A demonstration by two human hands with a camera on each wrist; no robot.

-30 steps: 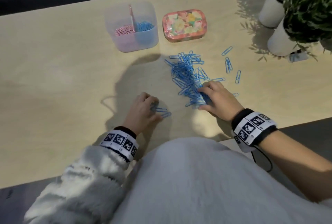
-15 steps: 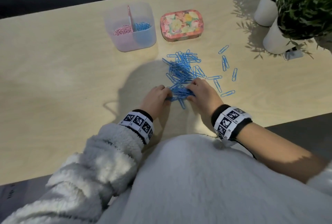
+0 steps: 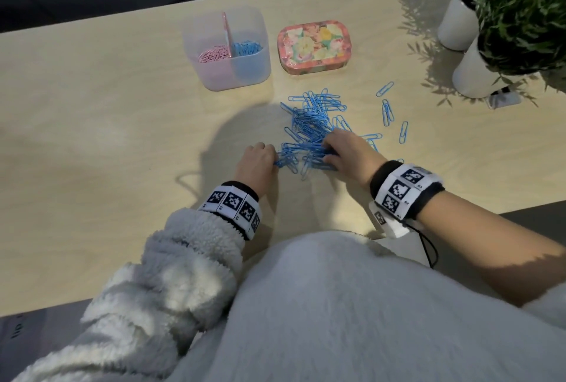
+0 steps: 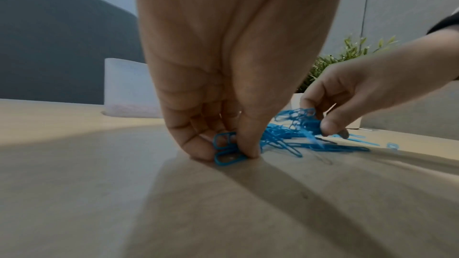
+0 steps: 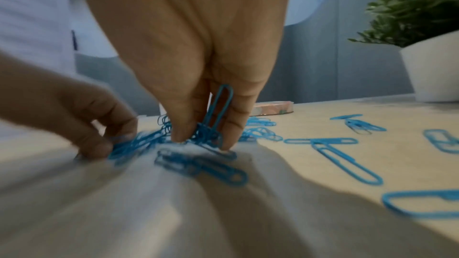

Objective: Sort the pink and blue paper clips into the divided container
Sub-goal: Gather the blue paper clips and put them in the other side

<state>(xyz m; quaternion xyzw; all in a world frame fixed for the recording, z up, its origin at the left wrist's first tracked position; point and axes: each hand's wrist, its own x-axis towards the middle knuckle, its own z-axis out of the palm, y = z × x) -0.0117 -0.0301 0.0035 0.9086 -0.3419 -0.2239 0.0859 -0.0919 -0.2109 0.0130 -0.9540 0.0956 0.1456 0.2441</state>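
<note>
We see the blue paper clips heaped at mid surface, with a few strays to the right. Our left hand pinches clips at the heap's near left edge between thumb and fingers; our right hand pinches a bunch at its near right edge. Half a second ago both grips sat much the same; a second ago the hands were well apart. The divided container stands far left, pink clips left, blue right. The floral tin beside it bears writing too small to read.
</note>
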